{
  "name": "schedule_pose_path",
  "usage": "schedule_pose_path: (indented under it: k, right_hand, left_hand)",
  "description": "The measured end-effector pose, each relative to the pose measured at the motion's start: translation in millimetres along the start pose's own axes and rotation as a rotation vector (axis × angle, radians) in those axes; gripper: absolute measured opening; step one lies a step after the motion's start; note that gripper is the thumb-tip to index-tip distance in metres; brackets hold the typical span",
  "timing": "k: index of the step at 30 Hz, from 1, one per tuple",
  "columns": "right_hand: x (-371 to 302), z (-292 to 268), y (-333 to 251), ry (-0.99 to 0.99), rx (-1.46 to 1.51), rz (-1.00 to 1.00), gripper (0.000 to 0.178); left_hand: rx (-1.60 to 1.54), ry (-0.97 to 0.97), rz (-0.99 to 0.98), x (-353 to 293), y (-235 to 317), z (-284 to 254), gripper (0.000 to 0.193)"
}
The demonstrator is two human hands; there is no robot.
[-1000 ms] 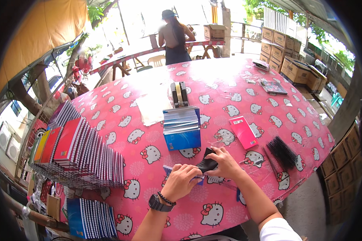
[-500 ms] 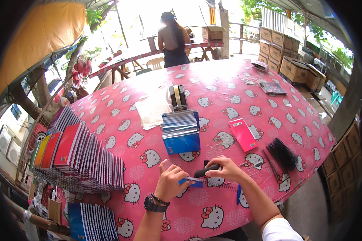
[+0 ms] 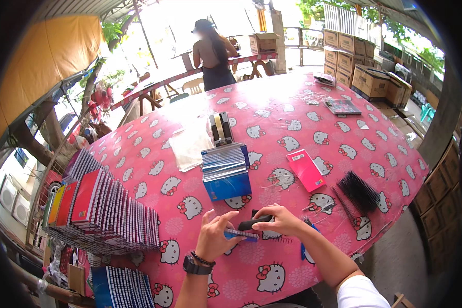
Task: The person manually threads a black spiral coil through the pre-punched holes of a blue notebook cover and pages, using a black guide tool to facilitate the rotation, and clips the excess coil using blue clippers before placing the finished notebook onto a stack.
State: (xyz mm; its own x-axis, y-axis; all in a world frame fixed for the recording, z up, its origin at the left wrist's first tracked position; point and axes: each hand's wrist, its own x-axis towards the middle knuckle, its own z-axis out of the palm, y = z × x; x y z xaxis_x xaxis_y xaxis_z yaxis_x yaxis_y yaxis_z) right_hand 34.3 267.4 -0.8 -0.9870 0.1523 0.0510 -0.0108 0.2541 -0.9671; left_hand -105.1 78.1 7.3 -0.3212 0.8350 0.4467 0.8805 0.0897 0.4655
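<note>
My left hand [image 3: 214, 237] holds a small blue spiral notebook [image 3: 239, 234] just above the pink cartoon-cat tablecloth [image 3: 292, 128], thumb and fingers pinching its left end. My right hand [image 3: 280, 221] grips a black handled tool [image 3: 252, 224] laid across the notebook's top edge. A black watch and a bracelet sit on my left wrist. Right behind my hands stands a stack of blue spiral notebooks [image 3: 225, 169].
A long leaning row of spiral notebooks [image 3: 102, 208] fills the left edge, with more blue ones [image 3: 122, 287] below. A pink notebook [image 3: 306, 169], black binding combs [image 3: 359, 191], a tape dispenser [image 3: 219, 127] and clear bags [image 3: 190, 143] lie around. A person [image 3: 213, 54] stands beyond; cardboard boxes [image 3: 367, 77] at right.
Both hands with the notebook and black tool have shifted slightly nearer to me and left; my left hand has changed its grip from flat on the notebook to pinching its end.
</note>
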Motion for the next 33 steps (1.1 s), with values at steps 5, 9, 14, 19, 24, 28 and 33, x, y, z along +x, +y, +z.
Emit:
schedule_pose_path:
  k: [5,9,14,19,24,28,33]
  right_hand:
    - [0,7,6,0.003,0.097,-0.024,0.048]
    - [5,5,5,-0.038,0.201,0.114,0.05]
    - [2,16,6,-0.072,0.27,0.041,0.043]
    - [0,13,1,-0.033,0.722,-0.006,0.046]
    - [7,9,-7,0.012,0.171,0.134,0.052]
    - [4,8,2,-0.053,0.378,0.07,0.056]
    - [4,13,3,-0.033,0.384,0.023,0.052]
  left_hand:
    - [0.026,0.002,-0.011,-3,2,-1,0.069]
    - [-0.102,0.237,-0.111,-16,-14,-11,0.073]
    - [-1.013,0.118,-0.476,-43,-36,10,0.046]
    - [-1.065,0.15,-0.5,-42,-32,20,0.029]
    - [-1.134,0.254,-0.464,-39,-32,25,0.022]
    - [-1.206,0.225,-0.492,-39,-30,32,0.024]
    - [-1.223,0.187,-0.49,-40,-27,29,0.031]
